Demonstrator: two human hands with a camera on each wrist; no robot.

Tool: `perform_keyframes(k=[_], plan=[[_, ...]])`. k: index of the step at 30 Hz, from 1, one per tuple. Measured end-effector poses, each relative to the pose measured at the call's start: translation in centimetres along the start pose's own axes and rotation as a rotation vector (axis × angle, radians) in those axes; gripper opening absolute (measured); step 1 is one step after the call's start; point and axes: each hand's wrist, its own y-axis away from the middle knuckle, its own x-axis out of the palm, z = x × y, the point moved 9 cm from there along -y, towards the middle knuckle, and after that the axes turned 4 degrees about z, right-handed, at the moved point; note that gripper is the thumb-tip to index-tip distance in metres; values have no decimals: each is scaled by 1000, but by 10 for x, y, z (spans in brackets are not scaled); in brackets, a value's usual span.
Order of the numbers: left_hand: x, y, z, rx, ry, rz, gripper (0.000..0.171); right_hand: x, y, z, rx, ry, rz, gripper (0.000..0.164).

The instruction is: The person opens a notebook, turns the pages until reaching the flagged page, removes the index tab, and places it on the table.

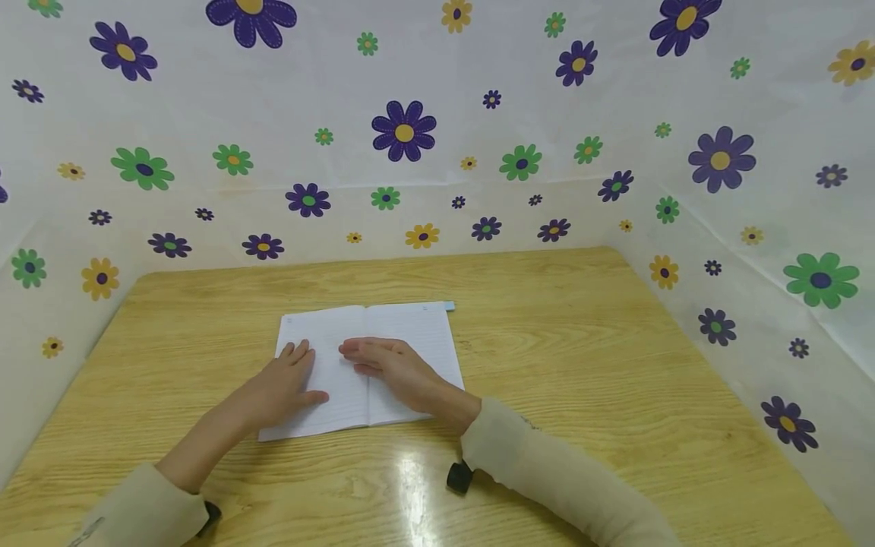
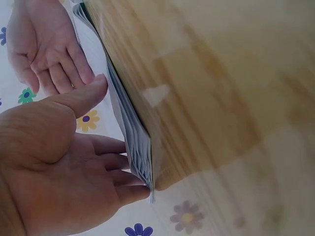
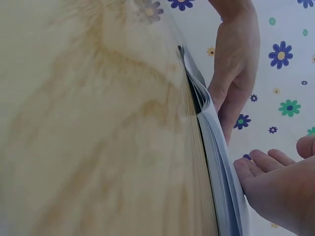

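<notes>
An open notebook (image 1: 342, 403) with ruled white pages lies flat on the wooden table, its fold running down the middle. On its left page rests my left hand (image 1: 283, 387), fingers extended toward the top and thumb pointing right. My right hand (image 1: 399, 368) is over the fold, its straight fingers reaching left across the left page. From the left wrist view, the left hand (image 2: 69, 167) touches the page with fingertips and thumb. The right wrist view shows the right hand (image 3: 280, 182) with its edge at the page surface. Neither hand grips anything.
A small light-blue tab (image 1: 449, 306) sticks out at the notebook's top right corner. The wooden table (image 1: 581, 342) extends around it. White sheeting with flower prints (image 1: 437, 182) stands behind and along both sides. Dark wrist devices (image 1: 459, 478) sit under the sleeves.
</notes>
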Motion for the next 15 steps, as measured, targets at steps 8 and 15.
perform_keyframes(k=[8,15], plan=[[1,0,0,29,4,38,83,-51,23,9,-14,102,-205,38],[1,3,1,21,45,72,84,-89,47,24,32,680,-255,43]])
